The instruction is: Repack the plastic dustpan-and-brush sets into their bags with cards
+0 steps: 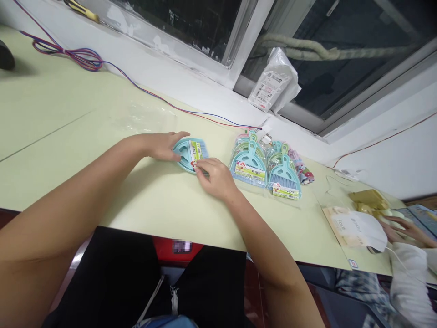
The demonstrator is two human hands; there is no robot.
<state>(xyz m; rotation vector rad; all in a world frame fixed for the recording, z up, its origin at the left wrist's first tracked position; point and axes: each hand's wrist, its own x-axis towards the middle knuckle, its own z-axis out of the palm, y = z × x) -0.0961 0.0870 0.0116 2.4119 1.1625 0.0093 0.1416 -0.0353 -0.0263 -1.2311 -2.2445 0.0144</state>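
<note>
Head view: pale-blue plastic dustpan-and-brush set (184,154) on pale-yellow desk (164,205). Left hand (162,146) against one end, can't tell if gripping; right hand (216,177) pinching yellow-green paper label (196,150). Likely light, stiff; hold by rim.

Looks like a small workroom — has a long pale worktable (177,216) under windows (194,23), with bagged dustpan-and-brush sets (251,159) right of centre, a wire coil (83,59) far left and a screwdriver (85,11) on the far ledge. Includes a co-worker at right — (visible by a white sleeve (409,278)).
</note>
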